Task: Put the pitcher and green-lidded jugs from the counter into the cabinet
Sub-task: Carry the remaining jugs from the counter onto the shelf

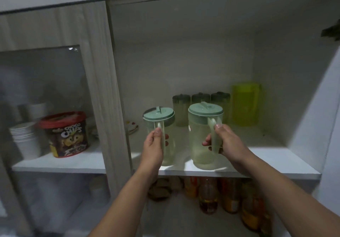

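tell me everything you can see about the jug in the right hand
The right jug is a translucent, pale greenish plastic cylinder with a round green lid bearing a flip tab. It stands upright near the front edge of the white cabinet shelf, handle facing the camera, gripped by the right hand.

1. Left translucent pale-green plastic jug (166, 141): mint-green round lid.
2. Right translucent pale-green plastic jug (203, 141): mint-green lid and collar.
3. Bright yellow-green translucent plastic pitcher (245, 104).
4. Three clear tumblers with dark-green tops (201, 97).
5. Brown cardboard cereal tub (69, 137): red lid, white "Choco Chips" lettering, cartoon print.
6. Stacked white bowls (24, 132).
7. White laminate shelf (266, 161); pale wood-grain cabinet frame (103, 71).
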